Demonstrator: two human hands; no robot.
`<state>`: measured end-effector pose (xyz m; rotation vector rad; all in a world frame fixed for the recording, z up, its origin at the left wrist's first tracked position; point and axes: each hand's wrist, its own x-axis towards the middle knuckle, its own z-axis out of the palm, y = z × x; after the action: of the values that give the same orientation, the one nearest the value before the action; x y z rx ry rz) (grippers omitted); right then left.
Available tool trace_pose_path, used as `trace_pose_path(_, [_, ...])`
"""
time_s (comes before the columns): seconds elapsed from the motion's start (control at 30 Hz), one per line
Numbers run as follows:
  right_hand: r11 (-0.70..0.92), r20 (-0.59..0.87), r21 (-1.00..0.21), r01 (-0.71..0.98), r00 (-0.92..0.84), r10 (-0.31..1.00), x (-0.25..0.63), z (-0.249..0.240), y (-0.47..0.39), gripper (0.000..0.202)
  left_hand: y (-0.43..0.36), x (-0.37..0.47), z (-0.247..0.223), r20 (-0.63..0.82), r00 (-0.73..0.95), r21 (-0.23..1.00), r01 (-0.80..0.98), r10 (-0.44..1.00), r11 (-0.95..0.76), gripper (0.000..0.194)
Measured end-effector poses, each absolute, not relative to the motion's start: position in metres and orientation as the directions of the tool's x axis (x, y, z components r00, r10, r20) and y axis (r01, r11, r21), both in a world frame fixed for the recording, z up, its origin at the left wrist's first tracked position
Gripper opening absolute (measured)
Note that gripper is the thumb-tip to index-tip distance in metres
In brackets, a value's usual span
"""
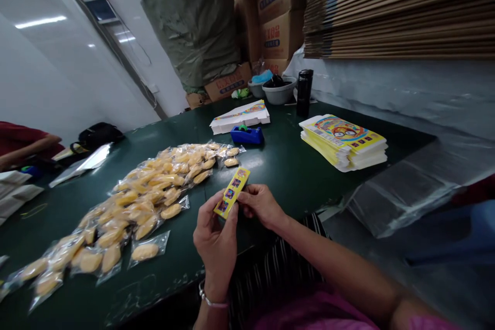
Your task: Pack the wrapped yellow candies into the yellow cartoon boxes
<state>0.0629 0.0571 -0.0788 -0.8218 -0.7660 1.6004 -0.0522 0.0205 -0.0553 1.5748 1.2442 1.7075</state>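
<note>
A small yellow printed carton (232, 193) with a row of dark pictures on its side is held over the front edge of the table. My left hand (216, 232) grips its lower end between thumb and fingers. At the carton's right side, my right hand (263, 205) pinches it with thumb and forefinger. Left of my hands lies a long heap of clear-wrapped yellow snack pieces (154, 191). A blue tape dispenser (247, 135) with a green core stands beyond the carton.
To the right sits a stack of flat yellow cartons (344, 142). White cartons (240, 117) lie behind the dispenser on the dark green table (286, 165). A black flask (304, 93) and grey bowls (279, 93) stand farther back. A co-worker's arm (31, 149) shows at left.
</note>
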Motion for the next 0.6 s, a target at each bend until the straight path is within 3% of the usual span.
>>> trace_pose_path(0.23, [-0.002, 0.014, -0.938, -0.346, -0.043, 0.999, 0.067, -0.078, 0.062, 0.052, 0.017, -0.057, -0.036, 0.399, -0.268, 0.916, 0.087, 0.877, -0.391, 0.028])
trace_pose_path(0.33, [0.07, 0.068, -0.997, 0.03, -0.064, 0.996, 0.08, -0.083, 0.059, 0.035, 0.026, -0.074, -0.027, 0.315, -0.342, 0.94, -0.02, 0.885, -0.342, 0.03])
trace_pose_path(0.43, [0.104, 0.072, -0.928, 0.357, -0.103, 0.992, 0.11, -0.09, 0.056, 0.024, 0.039, -0.097, -0.015, 0.169, -0.377, 0.947, -0.193, 0.911, -0.255, 0.038])
trace_pose_path(0.53, [0.092, 0.058, -0.902, 0.421, -0.092, 0.994, 0.137, -0.088, 0.058, 0.017, 0.052, -0.113, -0.01, -0.033, -0.286, 0.946, -0.318, 0.958, -0.062, 0.048])
trace_pose_path(0.6, [0.089, 0.052, -0.949, 0.303, -0.128, 0.99, 0.138, -0.081, 0.06, 0.017, 0.061, -0.115, -0.014, -0.125, -0.209, 0.937, -0.347, 0.97, 0.046, 0.052])
